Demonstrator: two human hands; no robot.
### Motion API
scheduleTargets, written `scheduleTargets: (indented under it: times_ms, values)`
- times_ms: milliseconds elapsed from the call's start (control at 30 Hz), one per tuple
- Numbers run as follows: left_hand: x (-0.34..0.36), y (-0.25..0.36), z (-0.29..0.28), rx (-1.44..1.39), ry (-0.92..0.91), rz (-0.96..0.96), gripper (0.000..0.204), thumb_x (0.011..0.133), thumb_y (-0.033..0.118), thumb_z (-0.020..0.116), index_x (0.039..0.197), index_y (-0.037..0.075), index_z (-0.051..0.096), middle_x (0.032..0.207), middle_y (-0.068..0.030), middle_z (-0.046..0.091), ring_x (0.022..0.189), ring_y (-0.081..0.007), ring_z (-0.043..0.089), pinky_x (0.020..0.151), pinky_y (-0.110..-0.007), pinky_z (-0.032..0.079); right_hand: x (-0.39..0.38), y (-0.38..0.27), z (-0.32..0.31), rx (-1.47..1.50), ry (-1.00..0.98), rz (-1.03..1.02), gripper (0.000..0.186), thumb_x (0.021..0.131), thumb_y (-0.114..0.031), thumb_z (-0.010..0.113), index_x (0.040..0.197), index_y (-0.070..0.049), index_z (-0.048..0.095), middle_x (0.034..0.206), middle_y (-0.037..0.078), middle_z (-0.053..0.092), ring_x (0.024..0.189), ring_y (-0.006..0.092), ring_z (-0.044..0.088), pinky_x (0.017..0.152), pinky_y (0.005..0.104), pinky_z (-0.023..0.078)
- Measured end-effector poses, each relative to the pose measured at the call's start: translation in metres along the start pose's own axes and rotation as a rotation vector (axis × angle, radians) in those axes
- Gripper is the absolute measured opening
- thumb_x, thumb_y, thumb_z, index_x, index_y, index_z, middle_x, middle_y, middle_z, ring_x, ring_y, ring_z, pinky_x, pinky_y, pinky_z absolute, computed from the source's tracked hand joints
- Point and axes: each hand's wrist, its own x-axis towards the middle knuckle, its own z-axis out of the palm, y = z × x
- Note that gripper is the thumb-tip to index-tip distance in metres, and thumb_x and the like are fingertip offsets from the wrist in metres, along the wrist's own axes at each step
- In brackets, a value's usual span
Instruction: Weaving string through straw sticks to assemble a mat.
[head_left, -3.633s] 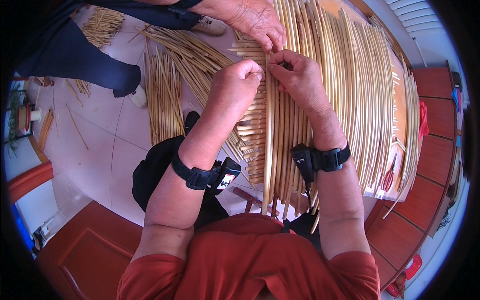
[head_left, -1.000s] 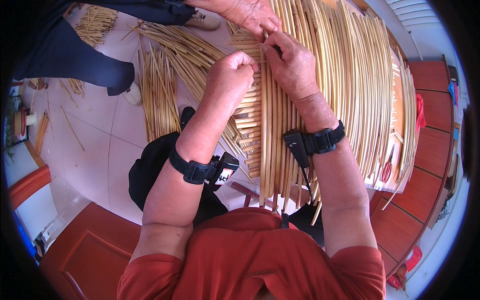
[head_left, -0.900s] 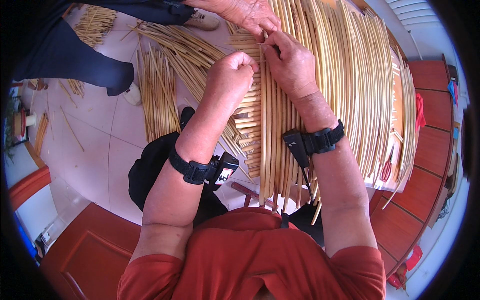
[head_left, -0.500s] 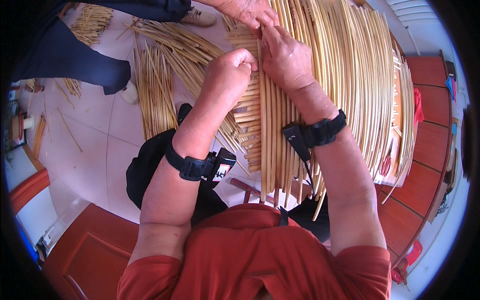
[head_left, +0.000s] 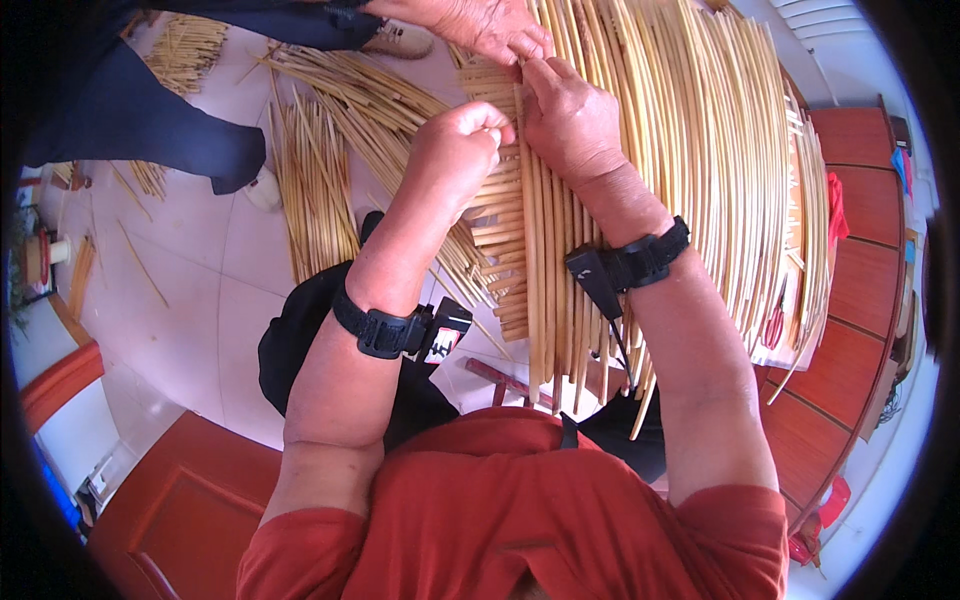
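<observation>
My left hand [head_left: 455, 155] is closed, fingertips pinched beside the edge of the pale wooden sticks [head_left: 680, 180]; what it grips is too small to make out. My right hand [head_left: 568, 120] is bent over the top of the long sticks [head_left: 545, 260], its fingers closed on something I cannot make out, right by a co-worker's hand [head_left: 500, 30]. Short crosswise sticks [head_left: 500, 235] poke out leftward beneath the long ones, between my wrists.
Stick bundles [head_left: 315, 190] lie on the tiled floor at left, near the co-worker's dark-trousered leg [head_left: 190, 140]. Red-handled scissors [head_left: 775, 325] lie at the layer's right edge. A wooden cabinet [head_left: 855, 280] stands at right, a red-brown wooden seat [head_left: 190, 480] at lower left.
Both my hands have shifted up and slightly left; the right has moved closer against the co-worker's fingers. A fine strand seen between my hands earlier no longer shows clearly.
</observation>
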Motion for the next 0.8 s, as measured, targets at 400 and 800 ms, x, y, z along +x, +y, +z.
scheduleTargets:
  times_ms: [400, 800]
  values:
    - [0.000, 0.013, 0.002, 0.068, -0.009, -0.083, 0.017, 0.084, 0.006, 0.046, 0.090, 0.000, 0.061, 0.056, 0.0042, 0.044, 0.043, -0.0026, 0.031, 0.036, -0.019, 0.022, 0.013, 0.014, -0.037, 1.199, -0.513, 0.383, 0.012, 0.096, -0.017, 0.053, 0.088, -0.010, 0.059, 0.075, -0.001, 0.062, 0.059, 0.0050, 0.053, 0.054, 0.0192, 0.041]
    - [-0.002, 0.013, 0.010, -0.066, 0.054, -0.085, 0.011, 0.084, 0.007, 0.047, 0.083, 0.005, 0.058, 0.055, 0.0058, 0.042, 0.043, -0.0019, 0.030, 0.035, -0.019, 0.019, 0.002, 0.025, -0.008, 0.436, -0.187, -0.150, 0.015, 0.087, -0.022, 0.061, 0.100, -0.016, 0.061, 0.076, 0.009, 0.066, 0.070, 0.0322, 0.065, 0.061, 0.0413, 0.052]
